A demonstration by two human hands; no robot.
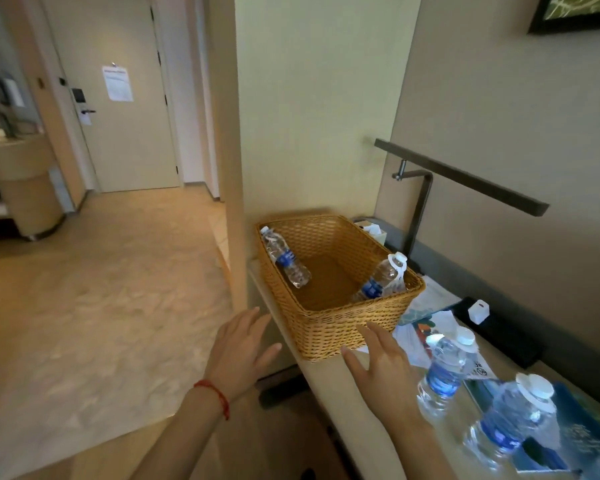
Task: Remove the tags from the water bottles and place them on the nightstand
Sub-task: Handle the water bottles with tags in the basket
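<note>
Lying in the basket [340,327], two bottles [286,261] sit beyond both hands [381,368].

left hand [242,351] spread, right hand [381,367] spread, both empty

The clear plastic water bottle with a blue label and white tagged cap nearest the camera [510,420] is blurred, and its label text cannot be read. The teal printed booklet [582,434] under it runs off the right edge. The dark-framed picture on the wall [575,12] is cut by the top and right edges. The white paper notice on the far door [117,83] is too small to read. The light wooden nightstand top [329,382] is partly hidden by the woven wicker basket [343,327].
</note>
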